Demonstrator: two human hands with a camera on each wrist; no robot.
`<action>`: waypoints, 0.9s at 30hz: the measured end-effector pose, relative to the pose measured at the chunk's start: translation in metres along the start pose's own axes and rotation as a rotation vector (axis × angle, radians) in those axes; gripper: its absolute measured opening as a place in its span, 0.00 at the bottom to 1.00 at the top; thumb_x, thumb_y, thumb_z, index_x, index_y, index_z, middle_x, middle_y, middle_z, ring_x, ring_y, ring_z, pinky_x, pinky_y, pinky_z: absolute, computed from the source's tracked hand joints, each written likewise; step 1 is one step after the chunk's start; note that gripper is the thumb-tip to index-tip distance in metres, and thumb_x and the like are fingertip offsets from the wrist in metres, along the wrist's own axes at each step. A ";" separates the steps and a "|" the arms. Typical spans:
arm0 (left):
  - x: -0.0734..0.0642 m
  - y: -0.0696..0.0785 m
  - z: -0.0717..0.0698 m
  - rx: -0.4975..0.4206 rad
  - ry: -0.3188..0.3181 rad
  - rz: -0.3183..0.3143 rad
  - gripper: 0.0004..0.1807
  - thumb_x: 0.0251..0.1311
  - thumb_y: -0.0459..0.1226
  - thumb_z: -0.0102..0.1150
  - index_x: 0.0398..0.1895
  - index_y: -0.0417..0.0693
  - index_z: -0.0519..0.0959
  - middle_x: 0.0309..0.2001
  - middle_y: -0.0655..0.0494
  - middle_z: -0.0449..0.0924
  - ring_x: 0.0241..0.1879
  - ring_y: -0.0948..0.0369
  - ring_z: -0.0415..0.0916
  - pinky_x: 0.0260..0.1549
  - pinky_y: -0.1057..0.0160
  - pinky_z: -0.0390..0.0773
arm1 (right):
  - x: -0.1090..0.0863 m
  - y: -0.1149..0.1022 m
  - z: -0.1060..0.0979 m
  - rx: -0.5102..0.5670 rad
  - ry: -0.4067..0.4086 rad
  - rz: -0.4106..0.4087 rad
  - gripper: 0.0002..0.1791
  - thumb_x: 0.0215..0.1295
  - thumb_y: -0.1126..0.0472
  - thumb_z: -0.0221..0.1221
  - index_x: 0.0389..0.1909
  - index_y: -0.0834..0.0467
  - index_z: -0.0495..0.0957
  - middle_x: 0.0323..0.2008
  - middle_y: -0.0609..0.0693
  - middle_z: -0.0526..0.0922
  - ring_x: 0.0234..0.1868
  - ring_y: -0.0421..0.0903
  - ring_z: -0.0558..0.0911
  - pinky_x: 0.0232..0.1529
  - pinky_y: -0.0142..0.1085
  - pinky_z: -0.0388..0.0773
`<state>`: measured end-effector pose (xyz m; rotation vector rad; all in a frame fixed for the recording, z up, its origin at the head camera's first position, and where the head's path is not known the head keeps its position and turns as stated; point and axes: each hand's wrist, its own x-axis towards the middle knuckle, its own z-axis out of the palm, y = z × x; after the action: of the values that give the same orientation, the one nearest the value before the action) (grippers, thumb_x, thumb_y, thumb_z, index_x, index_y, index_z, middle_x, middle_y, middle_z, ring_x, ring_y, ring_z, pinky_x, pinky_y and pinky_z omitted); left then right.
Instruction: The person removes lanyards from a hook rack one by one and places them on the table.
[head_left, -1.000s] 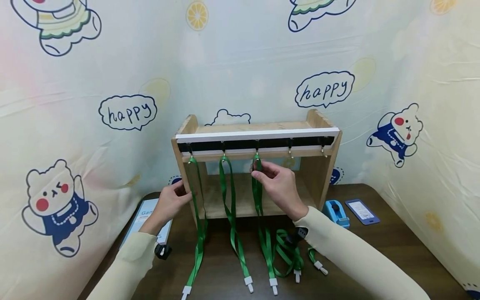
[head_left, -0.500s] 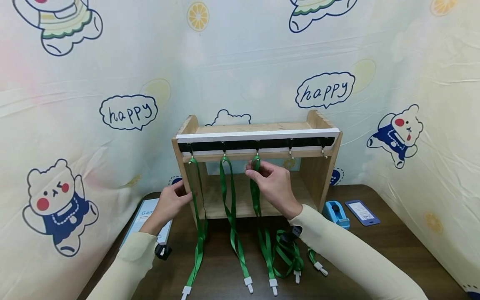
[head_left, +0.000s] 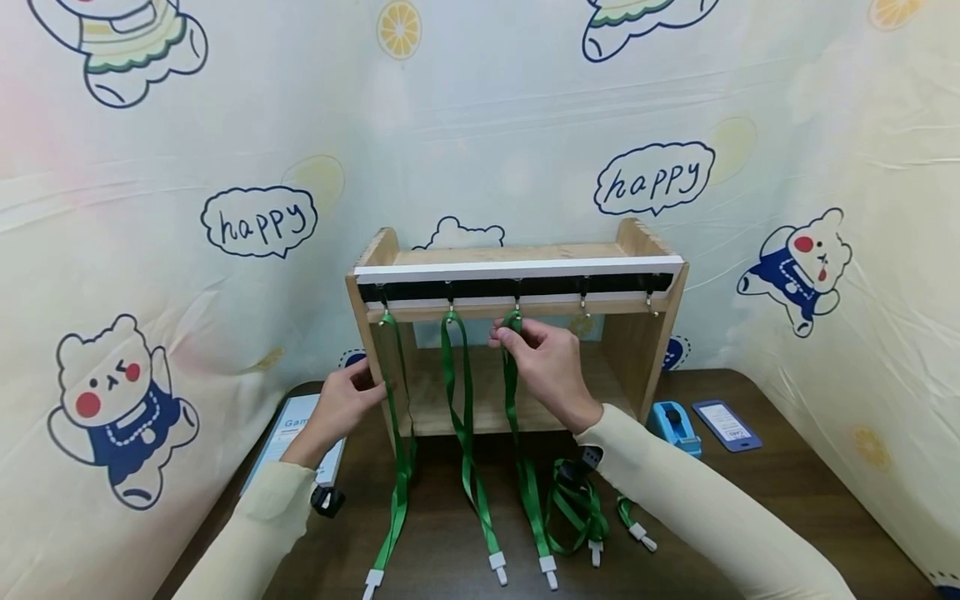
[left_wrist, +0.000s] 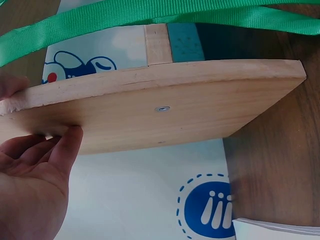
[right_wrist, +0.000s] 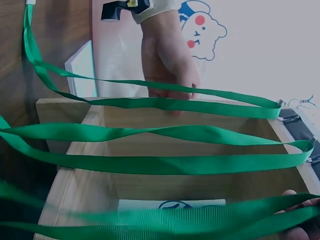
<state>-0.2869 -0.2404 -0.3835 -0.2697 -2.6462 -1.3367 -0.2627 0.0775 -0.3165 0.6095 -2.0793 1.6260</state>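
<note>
A small wooden shelf stands on the table, with a row of hooks along its front rail. My left hand grips its left side panel, the thumb at the front edge and the fingers against the outer face. Three green lanyards hang from the left and middle hooks. My right hand pinches the third green lanyard just under its hook. The first lanyard passes by my left fingertips, and the second lanyard hangs between my hands. The two right hooks carry nothing.
A coiled green lanyard lies under my right wrist, beside another white clip on a short green strap. Right of the shelf are a blue tape dispenser and a blue card holder. A white box lies at the left.
My right hand has shifted slightly left, drawing the upper part of the third lanyard with it. My left hand keeps its place on the side panel.
</note>
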 end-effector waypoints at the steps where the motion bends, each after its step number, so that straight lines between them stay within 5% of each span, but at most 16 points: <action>1: 0.000 0.000 0.000 0.000 0.001 0.002 0.32 0.68 0.50 0.62 0.71 0.47 0.71 0.58 0.41 0.81 0.55 0.49 0.78 0.54 0.48 0.82 | 0.000 -0.001 0.000 0.011 -0.006 0.003 0.12 0.72 0.54 0.61 0.45 0.56 0.88 0.43 0.50 0.91 0.45 0.41 0.90 0.52 0.38 0.84; 12: 0.001 0.003 -0.003 -0.005 0.002 0.000 0.30 0.68 0.49 0.62 0.69 0.47 0.72 0.56 0.42 0.82 0.52 0.50 0.78 0.51 0.53 0.82 | -0.002 -0.008 -0.003 0.048 -0.037 0.020 0.14 0.74 0.52 0.58 0.50 0.56 0.86 0.43 0.48 0.91 0.47 0.40 0.90 0.57 0.37 0.81; 27: -0.001 0.002 -0.001 -0.002 -0.004 -0.024 0.31 0.68 0.51 0.61 0.70 0.48 0.72 0.59 0.42 0.81 0.55 0.49 0.78 0.55 0.47 0.81 | -0.013 -0.010 -0.005 0.101 -0.052 -0.024 0.14 0.74 0.54 0.58 0.51 0.58 0.85 0.44 0.51 0.91 0.46 0.42 0.90 0.56 0.35 0.81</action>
<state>-0.2856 -0.2404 -0.3813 -0.2418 -2.6599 -1.3469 -0.2457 0.0809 -0.3154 0.7151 -2.0276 1.7270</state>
